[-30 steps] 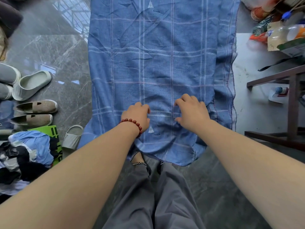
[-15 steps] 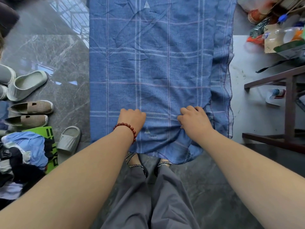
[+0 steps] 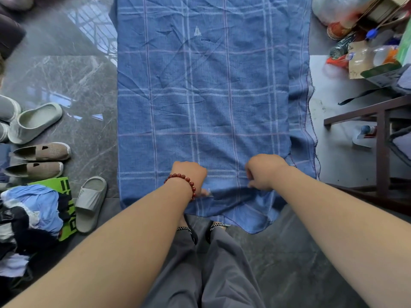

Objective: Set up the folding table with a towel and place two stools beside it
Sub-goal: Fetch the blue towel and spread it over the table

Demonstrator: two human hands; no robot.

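At the table's near edge, left hand (image 3: 189,175) and right hand (image 3: 264,172) pinched the towel (image 3: 211,96), probably tugging it flat.

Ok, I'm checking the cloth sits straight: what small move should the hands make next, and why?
Probably tug the towel slightly leftward. The left hand and right hand both grip its near edge, and it hangs over the right side much more than the left.

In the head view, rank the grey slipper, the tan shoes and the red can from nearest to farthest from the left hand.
1. Grey slipper, on the floor left of the left hand.
2. Tan shoes, farther left.
3. Red can, far right.
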